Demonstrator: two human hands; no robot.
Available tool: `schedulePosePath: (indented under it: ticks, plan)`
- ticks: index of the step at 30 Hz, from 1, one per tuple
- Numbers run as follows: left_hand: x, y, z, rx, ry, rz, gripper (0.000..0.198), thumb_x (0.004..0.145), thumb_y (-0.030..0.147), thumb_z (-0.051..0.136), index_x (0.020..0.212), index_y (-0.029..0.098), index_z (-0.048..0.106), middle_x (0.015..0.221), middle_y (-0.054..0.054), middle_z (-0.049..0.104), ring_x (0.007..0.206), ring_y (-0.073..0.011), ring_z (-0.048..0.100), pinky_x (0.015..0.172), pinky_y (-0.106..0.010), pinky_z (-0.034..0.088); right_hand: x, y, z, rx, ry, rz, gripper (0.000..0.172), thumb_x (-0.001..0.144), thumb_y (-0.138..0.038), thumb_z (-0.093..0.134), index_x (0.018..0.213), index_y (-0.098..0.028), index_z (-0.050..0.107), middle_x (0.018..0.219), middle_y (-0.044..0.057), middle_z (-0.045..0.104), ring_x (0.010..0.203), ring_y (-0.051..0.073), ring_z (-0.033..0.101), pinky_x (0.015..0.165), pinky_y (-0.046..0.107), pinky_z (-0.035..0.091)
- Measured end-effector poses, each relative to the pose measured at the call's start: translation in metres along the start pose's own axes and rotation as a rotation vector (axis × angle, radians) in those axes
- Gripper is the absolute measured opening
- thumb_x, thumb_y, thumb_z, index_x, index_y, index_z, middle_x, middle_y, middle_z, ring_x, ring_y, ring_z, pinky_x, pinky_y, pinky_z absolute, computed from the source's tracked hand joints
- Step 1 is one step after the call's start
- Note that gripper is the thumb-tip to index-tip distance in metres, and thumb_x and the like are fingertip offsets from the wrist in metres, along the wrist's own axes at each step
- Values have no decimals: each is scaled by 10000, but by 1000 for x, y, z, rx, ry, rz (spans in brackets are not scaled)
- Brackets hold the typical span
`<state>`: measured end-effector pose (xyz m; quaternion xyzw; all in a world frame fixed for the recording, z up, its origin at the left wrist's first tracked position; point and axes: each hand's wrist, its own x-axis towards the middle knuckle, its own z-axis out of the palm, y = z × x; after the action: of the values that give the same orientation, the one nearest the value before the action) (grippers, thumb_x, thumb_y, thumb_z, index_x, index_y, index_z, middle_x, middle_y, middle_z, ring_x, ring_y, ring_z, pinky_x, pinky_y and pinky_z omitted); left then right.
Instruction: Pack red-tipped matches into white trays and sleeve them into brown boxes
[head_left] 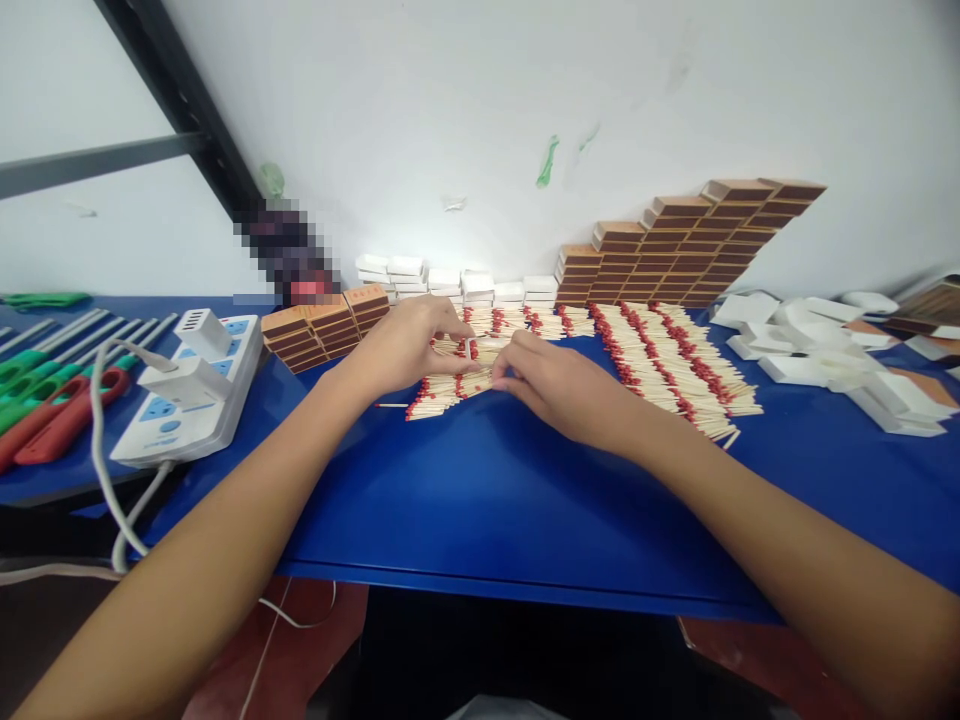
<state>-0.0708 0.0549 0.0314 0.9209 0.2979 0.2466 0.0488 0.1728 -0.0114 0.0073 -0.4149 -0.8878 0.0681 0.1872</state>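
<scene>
At the middle of the blue table, my left hand (412,345) curls with thumb and fingers around the left end of a small white matchbox tray (486,344). Close by on the right, my right hand (559,388) has its fingertips pinched together at the tray's near side; what they hold is hidden. Red-headed matches (435,402) lie in rows beneath and around both hands. A larger spread of matches (667,360) lies to the right of my right hand, its sticks side by side in several bands.
White trays (450,282) stand stacked along the wall. Brown matchboxes (675,250) rise in steps at back right; more boxes (322,328) stand left. Loose white trays (832,350) lie far right. A power strip (217,405) with cords and red-and-green-handled tools (60,400) occupy the left.
</scene>
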Motion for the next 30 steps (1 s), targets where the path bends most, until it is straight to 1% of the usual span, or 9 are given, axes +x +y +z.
schedulePosePath:
  ticks: [3, 5, 11, 17, 19, 21, 24, 27, 30]
  plan:
    - [0, 3, 2, -9, -7, 27, 360, 889, 555, 797, 981, 209, 832, 900, -76, 729, 802, -207, 651, 715, -321, 447, 1, 3, -4, -35, 151, 43, 113, 1072, -229, 493, 1052, -196, 599, 1081, 102, 623, 871, 229, 592, 761, 345, 434]
    - [1, 6, 4, -22, -17, 45, 377, 888, 566, 794, 994, 207, 832, 880, -70, 717, 788, -203, 641, 709, -322, 442, 2, 4, -3, -76, 204, 76, 126, 1076, -240, 480, 1064, -191, 595, 1095, 116, 627, 883, 242, 597, 747, 353, 426]
    - [1, 10, 5, -30, -14, 52, 396, 903, 589, 767, 1013, 215, 831, 873, -67, 707, 773, -201, 627, 707, -321, 436, 0, 3, 4, -142, 214, 72, 140, 1076, -257, 476, 1070, -189, 599, 1089, 118, 628, 867, 248, 594, 694, 354, 395]
    - [1, 9, 1, -69, 6, 7, 359, 906, 570, 770, 973, 223, 831, 901, -69, 727, 800, -203, 647, 711, -322, 442, -1, -1, -1, -101, 273, 41, 119, 1061, -245, 507, 1054, -194, 614, 1057, 108, 639, 845, 231, 595, 683, 338, 396]
    - [1, 8, 0, -62, 10, -7, 335, 901, 549, 783, 961, 222, 831, 908, -68, 734, 800, -201, 650, 718, -326, 446, -1, -4, 0, -54, 299, -9, 123, 1062, -241, 515, 1048, -192, 627, 1032, 102, 657, 830, 220, 596, 699, 332, 412]
    - [1, 5, -1, -48, 16, -19, 317, 899, 528, 789, 959, 220, 832, 920, -71, 742, 805, -201, 654, 730, -331, 454, -1, -6, 5, 8, 262, -93, 127, 1061, -237, 529, 1035, -190, 644, 993, 89, 682, 799, 202, 602, 706, 322, 424]
    - [1, 2, -2, -35, 16, -26, 299, 904, 509, 783, 939, 216, 829, 927, -75, 751, 802, -198, 654, 735, -335, 459, 0, -6, 15, 52, 126, -169, 133, 1057, -212, 536, 1077, -193, 667, 1012, 81, 722, 806, 196, 631, 714, 314, 429]
    - [1, 1, -2, -23, 20, -26, 284, 901, 495, 789, 939, 216, 827, 917, -72, 748, 794, -197, 650, 733, -336, 459, 1, -5, 23, 36, 56, -143, 161, 1059, -190, 520, 1125, -194, 666, 1106, 96, 734, 891, 212, 656, 745, 317, 428]
    - [1, 1, -2, -12, 12, -24, 269, 897, 478, 796, 914, 212, 823, 907, -72, 745, 784, -198, 645, 717, -334, 451, 2, -4, 24, 33, 42, -116, 144, 1055, -176, 518, 1055, -189, 661, 1043, 85, 719, 842, 199, 628, 729, 307, 415]
